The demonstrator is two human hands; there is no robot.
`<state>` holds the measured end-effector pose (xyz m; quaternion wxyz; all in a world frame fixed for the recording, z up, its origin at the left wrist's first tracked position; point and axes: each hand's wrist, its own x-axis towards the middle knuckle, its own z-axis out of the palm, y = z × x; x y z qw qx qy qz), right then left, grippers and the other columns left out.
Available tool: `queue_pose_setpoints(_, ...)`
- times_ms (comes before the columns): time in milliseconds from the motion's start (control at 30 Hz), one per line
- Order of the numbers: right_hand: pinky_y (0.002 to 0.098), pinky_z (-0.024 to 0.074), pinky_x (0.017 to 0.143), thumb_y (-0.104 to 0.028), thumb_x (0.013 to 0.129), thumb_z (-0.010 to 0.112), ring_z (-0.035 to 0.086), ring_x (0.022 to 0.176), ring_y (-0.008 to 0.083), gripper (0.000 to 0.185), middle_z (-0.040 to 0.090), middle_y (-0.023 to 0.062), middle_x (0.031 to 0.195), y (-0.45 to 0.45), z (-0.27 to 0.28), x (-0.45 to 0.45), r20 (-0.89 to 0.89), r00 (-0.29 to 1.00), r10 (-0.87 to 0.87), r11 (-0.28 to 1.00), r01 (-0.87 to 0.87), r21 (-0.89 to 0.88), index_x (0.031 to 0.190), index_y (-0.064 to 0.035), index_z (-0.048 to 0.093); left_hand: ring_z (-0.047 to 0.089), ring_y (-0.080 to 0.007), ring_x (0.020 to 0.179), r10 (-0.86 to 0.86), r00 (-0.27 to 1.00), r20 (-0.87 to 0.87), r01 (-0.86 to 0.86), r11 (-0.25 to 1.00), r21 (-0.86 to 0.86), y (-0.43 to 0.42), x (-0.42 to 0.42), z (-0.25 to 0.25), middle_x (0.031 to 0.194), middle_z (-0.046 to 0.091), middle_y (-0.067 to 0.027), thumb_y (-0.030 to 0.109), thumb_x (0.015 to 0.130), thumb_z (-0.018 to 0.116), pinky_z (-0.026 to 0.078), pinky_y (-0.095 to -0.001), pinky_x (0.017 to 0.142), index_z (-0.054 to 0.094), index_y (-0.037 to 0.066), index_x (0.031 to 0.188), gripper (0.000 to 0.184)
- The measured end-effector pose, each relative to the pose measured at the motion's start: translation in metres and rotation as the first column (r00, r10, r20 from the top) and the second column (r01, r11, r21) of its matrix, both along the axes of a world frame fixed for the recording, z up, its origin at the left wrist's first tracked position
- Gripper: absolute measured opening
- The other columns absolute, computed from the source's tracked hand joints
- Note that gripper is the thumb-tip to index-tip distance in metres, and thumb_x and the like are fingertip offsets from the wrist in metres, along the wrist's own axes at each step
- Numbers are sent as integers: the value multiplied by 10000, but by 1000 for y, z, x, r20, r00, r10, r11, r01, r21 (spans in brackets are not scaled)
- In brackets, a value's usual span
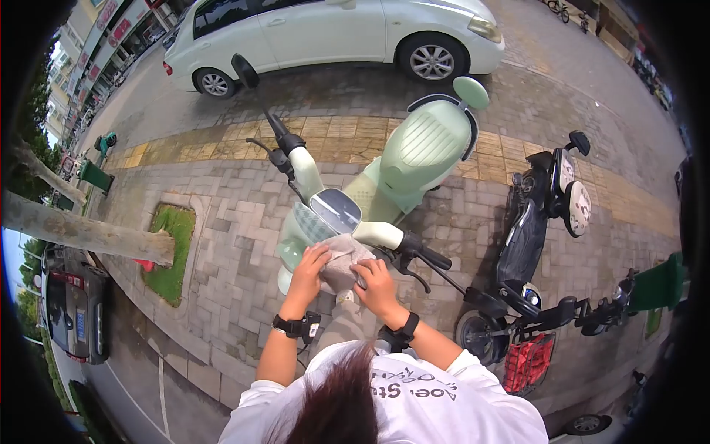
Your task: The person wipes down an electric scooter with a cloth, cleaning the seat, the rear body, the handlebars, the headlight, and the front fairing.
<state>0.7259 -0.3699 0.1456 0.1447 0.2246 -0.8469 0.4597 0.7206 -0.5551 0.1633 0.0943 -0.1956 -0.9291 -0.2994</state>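
A light grey-beige cloth is bunched between my two hands at the front of a pale green electric scooter. My left hand grips the cloth's left side, fingers curled over it. On its right side my right hand holds it with bent fingers. Just beyond the cloth sits the scooter's dark display panel, between cream handlebars with black grips. Whether the cloth touches the scooter's front panel is hard to tell. Both wrists wear black straps.
A black electric scooter stands to the right, near a red basket. A white car is parked ahead. To the left are a tree trunk and a grass patch. Grey paving surrounds the scooter.
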Motion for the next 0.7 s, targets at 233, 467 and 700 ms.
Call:
queue_pose_setpoints(233, 353, 418, 719, -24, 543, 615, 462, 830, 275, 427, 498, 87, 932, -88, 4, -90, -214, 973, 83, 978, -38, 207, 961, -83, 551, 445, -342, 1051, 269, 954, -135, -264, 963, 52, -58, -71, -28, 1188, 428, -166, -130, 633, 432, 362, -387, 893, 490, 14, 1102, 494)
queue_pose_setpoints(467, 373, 379, 712, -61, 567, 628, 444, 821, 281, 390, 479, 95, 883, -106, -13, -115, -157, 986, 60, 973, -23, 229, 947, -98, 554, 471, -335, 953, 181, 976, -121, -162, 975, 154, -75, -99, -61, 1148, 427, -154, -56, 675, 480, 402, -387, 809, 503, 65, 1114, 456)
queue_pose_setpoints(700, 348, 397, 697, -36, 552, 606, 444, 809, 288, 292, 437, 128, 843, -64, -39, -70, 141, 978, -155, 977, 130, 168, 839, -78, 568, 498, -298, 935, -195, 979, 55, 154, 891, 426, -69, -81, -90, 1014, 479, -122, -71, 650, 513, 430, -363, 767, 624, 118, 984, 399)
